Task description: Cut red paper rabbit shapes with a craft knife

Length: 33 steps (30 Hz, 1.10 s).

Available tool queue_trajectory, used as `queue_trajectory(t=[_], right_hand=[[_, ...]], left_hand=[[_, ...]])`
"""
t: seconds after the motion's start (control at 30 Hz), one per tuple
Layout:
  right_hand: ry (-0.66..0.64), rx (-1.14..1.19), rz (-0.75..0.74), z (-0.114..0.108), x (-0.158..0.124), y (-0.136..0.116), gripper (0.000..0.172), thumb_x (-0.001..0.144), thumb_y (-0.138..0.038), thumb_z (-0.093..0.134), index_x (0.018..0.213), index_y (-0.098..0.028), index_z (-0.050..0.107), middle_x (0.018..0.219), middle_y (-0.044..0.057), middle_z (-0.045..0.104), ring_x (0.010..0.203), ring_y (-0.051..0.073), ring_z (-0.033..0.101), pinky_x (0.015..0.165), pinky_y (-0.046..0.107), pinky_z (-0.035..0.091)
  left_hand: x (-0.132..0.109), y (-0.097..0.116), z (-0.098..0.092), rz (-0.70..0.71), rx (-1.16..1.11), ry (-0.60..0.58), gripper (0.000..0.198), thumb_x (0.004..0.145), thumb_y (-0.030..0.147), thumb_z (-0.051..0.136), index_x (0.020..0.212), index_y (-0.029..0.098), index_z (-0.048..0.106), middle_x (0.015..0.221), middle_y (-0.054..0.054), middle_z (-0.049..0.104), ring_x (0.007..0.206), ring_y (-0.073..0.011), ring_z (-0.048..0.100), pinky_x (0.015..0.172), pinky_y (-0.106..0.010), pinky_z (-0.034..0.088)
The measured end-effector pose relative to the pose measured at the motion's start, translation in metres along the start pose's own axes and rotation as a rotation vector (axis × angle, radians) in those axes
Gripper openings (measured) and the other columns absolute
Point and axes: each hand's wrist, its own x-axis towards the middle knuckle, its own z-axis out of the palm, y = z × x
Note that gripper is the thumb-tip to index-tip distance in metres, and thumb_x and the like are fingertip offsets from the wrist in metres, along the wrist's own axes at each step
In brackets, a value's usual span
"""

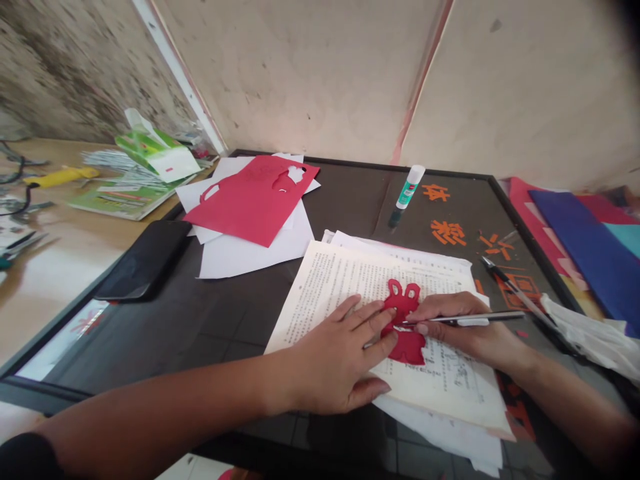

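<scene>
A red paper cutout [407,348] with two looped, ear-like shapes at its top lies on printed pages [327,283]. My left hand [345,353] rests flat, its fingers spread over the pages and the cutout's left edge. Pinched in my right hand [463,327] is a slim silver craft knife [505,317] with a white wrap on its shaft. Its tip touches the middle of the cutout, close to my left fingertips. My left fingers hide part of the cutout.
A black phone [145,260] lies at the table's left edge. Red paper with cut holes [250,207] covers white sheets behind. A glue stick [411,187] stands upright at the back. To the right are another pen-like tool [520,290], crumpled white tissue [590,333] and coloured sheets [585,247].
</scene>
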Motion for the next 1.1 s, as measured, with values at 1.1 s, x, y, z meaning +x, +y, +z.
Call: queue_trajectory(t=[1.1], right_hand=[[-0.023, 0.022, -0.008, -0.0038, 0.0015, 0.0054, 0.013, 0.082, -0.033, 0.075, 0.093, -0.028, 0.081, 0.087, 0.004, 0.078, 0.080, 0.019, 0.073, 0.074, 0.030, 0.059]], left_hand=[[0.0014, 0.0000, -0.0022, 0.011, -0.007, -0.047, 0.058, 0.101, 0.048, 0.037, 0.145, 0.010, 0.039, 0.158, -0.016, 0.030, 0.149, -0.0323, 0.018, 0.121, -0.052, 0.010]])
